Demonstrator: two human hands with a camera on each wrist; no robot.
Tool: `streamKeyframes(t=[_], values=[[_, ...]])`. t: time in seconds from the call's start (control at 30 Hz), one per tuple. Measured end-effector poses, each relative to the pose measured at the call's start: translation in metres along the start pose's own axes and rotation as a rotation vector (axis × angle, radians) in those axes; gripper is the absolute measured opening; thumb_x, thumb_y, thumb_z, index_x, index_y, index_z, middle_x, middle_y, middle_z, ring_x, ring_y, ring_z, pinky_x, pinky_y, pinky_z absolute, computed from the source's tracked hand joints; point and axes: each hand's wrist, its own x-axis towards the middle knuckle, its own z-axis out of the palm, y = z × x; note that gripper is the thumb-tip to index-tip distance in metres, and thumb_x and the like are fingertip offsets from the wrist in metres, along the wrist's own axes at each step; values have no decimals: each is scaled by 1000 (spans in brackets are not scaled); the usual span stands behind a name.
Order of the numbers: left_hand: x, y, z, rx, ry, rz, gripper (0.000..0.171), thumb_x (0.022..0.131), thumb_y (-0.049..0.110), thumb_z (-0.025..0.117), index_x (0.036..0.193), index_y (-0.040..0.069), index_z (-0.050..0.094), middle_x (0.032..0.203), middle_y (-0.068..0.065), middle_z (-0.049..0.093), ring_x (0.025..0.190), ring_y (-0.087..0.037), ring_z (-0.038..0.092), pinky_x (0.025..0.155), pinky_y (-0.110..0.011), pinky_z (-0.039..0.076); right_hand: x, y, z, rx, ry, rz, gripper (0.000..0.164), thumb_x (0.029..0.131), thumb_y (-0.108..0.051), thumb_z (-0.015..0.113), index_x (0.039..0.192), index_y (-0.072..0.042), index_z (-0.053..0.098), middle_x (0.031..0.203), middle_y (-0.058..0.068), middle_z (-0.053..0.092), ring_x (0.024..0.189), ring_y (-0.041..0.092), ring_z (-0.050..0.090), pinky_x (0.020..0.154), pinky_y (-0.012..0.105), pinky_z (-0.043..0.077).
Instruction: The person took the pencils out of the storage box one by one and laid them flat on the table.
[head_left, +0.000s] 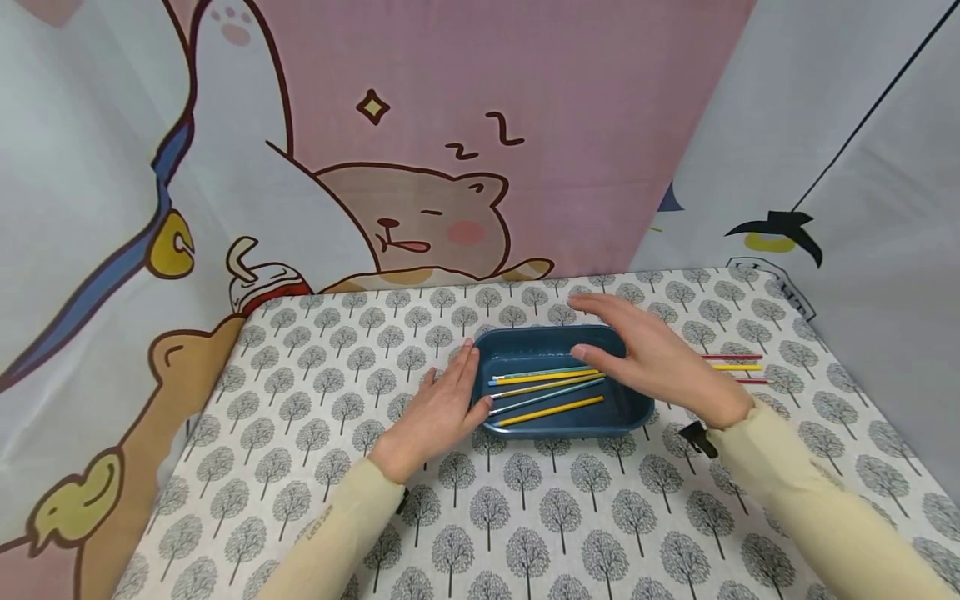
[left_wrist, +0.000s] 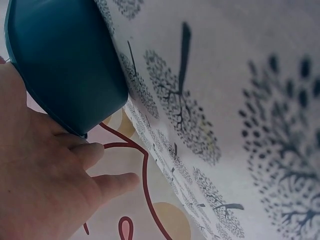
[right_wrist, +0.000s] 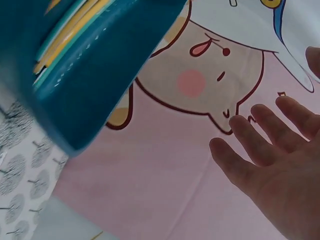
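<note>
A dark blue rectangular tray (head_left: 555,431) stands on the cloth-covered table, with several yellow and teal pencils (head_left: 551,410) lying lengthwise inside. My left hand (head_left: 441,410) rests against the tray's left end, fingers extended along the rim and thumb at the near left corner. The left wrist view shows that hand (left_wrist: 50,175) beside the tray's outer wall (left_wrist: 75,65). Over the tray's right end hovers my right hand (head_left: 660,354), fingers spread and nothing held. In the right wrist view its fingers (right_wrist: 255,145) are apart from the tray (right_wrist: 95,100).
Several red and yellow pencils (head_left: 738,367) lie on the table right of the tray, partly hidden by the right wrist. A tree-patterned cloth (head_left: 525,533) covers the table. A cartoon-printed curtain (head_left: 600,125) hangs behind the table's far edge.
</note>
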Motion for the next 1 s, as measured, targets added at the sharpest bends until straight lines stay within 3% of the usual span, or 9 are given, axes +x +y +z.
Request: streamKeyframes(t=[0.57,1.0], values=[[0,0,0,-5,0,-13,78,110,51,38,165,0,14,174,-12,4,158,-25,14,120,-62,29,52,-16,21,17,-184,-127,64,101,-43,67,151,-7,52,153,11,54,143,32,48,116,54,39],[0,0,1,5,6,-9,78,110,50,36,165,0,14,173,-12,5,158,-23,14,119,-62,30,75,-5,47,29,-312,-166,62,97,-37,74,148,-5,56,149,10,58,136,27,55,114,47,44]])
